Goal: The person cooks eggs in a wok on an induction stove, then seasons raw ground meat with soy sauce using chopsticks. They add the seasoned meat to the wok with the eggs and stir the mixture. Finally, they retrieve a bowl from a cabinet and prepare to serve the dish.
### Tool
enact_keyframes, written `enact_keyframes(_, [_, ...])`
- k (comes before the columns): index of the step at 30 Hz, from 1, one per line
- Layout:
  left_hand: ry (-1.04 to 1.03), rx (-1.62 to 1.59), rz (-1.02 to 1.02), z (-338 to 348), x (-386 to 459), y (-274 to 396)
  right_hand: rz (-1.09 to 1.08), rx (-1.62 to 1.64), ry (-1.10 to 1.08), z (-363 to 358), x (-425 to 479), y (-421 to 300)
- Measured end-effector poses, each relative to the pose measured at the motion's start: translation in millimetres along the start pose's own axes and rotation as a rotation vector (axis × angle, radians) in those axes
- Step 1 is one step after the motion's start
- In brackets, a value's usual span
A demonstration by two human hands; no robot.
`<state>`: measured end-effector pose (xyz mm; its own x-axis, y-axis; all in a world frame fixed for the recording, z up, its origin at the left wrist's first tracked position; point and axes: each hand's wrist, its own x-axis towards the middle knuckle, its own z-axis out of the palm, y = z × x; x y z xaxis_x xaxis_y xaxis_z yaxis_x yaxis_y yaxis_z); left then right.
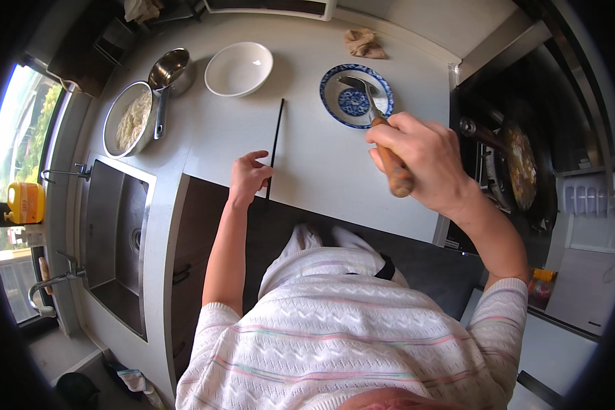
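My right hand (pixel 420 154) grips the wooden handle of a metal turner (pixel 384 138). Its metal head is over a blue-and-white patterned dish (pixel 333 97); whether it touches the dish is unclear. My left hand (pixel 250 177) is near the counter's front edge, fingers curled. Beside its fingertips runs a thin black stick (pixel 278 125), perhaps a chopstick, pointing away from me. I cannot tell whether the fingers hold the stick or only touch it. Farther back on the counter stands a white bowl (pixel 238 69).
At left, a bowl of noodles (pixel 133 123) stands beside a steel saucepan (pixel 171 72), near the sink (pixel 115 246). A crumpled cloth (pixel 364 43) lies at the back. On the stove to the right, a pan (pixel 523 164) holds yellowish food; its handle (pixel 482 130) points toward the counter.
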<state>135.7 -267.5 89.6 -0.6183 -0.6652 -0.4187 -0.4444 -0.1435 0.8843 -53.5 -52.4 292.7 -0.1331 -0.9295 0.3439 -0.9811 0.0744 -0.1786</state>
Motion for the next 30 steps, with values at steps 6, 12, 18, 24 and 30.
enact_keyframes(6, [-0.069,-0.379,-0.093,-44.0,-40.3,1.5,-0.082,-0.073,-0.253,71.0,47.1,-51.0])
enact_keyframes(12, [0.077,-0.497,-0.035,-110.8,-89.4,-12.1,-0.198,0.025,-0.498,176.5,98.4,-84.8])
enact_keyframes(18, [0.177,-0.588,0.001,-143.1,-115.1,-41.4,-0.086,-0.012,-0.647,241.1,129.9,-106.0])
enact_keyframes(24, [0.025,-0.829,0.044,-108.8,-107.6,-25.9,-0.074,0.089,-0.605,272.8,121.8,-114.2])
enact_keyframes(30, [-0.219,-0.921,0.176,-74.7,-77.3,-10.2,-0.106,0.428,-0.103,197.2,48.1,-93.1])
